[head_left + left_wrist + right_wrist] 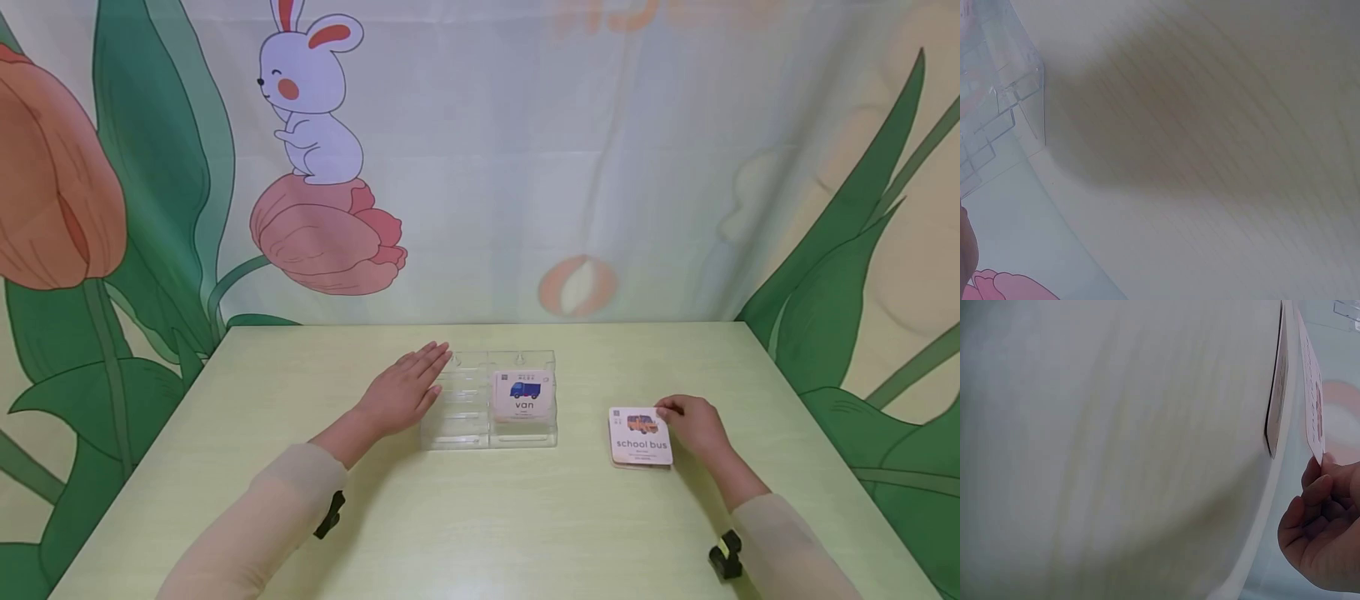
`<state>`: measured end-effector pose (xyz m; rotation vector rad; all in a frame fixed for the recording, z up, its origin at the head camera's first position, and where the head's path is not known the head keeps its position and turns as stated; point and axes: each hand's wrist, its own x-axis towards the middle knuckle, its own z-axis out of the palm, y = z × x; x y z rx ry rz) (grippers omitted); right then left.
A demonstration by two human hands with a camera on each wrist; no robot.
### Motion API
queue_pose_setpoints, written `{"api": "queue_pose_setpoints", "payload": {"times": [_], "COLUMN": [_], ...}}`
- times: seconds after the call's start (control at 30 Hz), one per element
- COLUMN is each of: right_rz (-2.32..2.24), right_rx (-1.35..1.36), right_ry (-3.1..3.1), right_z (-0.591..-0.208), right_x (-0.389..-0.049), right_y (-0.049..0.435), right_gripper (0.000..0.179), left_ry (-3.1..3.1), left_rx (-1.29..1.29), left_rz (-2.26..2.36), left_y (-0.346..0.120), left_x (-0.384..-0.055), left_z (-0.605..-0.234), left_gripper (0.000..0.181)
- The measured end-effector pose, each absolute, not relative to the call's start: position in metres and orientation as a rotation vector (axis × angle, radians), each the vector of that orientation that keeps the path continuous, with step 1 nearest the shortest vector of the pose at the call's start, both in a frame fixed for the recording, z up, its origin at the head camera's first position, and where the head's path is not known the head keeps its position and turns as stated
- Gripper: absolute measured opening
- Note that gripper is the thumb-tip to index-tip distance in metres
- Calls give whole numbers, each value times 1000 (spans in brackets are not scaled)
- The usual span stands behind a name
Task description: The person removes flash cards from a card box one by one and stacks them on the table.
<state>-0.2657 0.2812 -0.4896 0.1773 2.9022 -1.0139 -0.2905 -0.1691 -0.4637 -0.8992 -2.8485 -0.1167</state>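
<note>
right hand (693,425): thumb and fingers pinch one corner of a white, square, round-cornered school bus card (641,435).
school bus card at: right of the rack; right wrist view shows it raised, tilted and apart from a pale lower card (1279,394) on the table.
left hand (405,390): fingers straight and together, palm down, at left edge of a clear plastic two-column rack (465,408); contact cannot be told.
rack holds: white, square van card (522,396) with blue truck, right column.
surface: pale yellow-green wood-grain table (525,525).
behind: fabric backdrop (487,167), printed rabbit, tulips.
</note>
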Motion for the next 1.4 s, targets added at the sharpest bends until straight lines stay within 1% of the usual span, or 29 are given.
{"api": "queue_pose_setpoints", "payload": {"times": [0.37,0.97,1.4], "right_rz": [-989,-882,-812], "right_rx": [198,130,152], "right_ry": [2882,2894,2886], "right_z": [-492,-492,-497], "right_x": [-265,-265,-264], "right_y": [279,275,272], "right_gripper": [27,22,20], "left_ry": [-2855,-2861,-2859], "left_rx": [-902,-907,-917], "left_rz": [-112,-109,-120], "left_y": [-169,-170,-171], "left_x": [-292,-291,-287], "left_z": [-465,-464,-463], "left_gripper": [60,60,59]}}
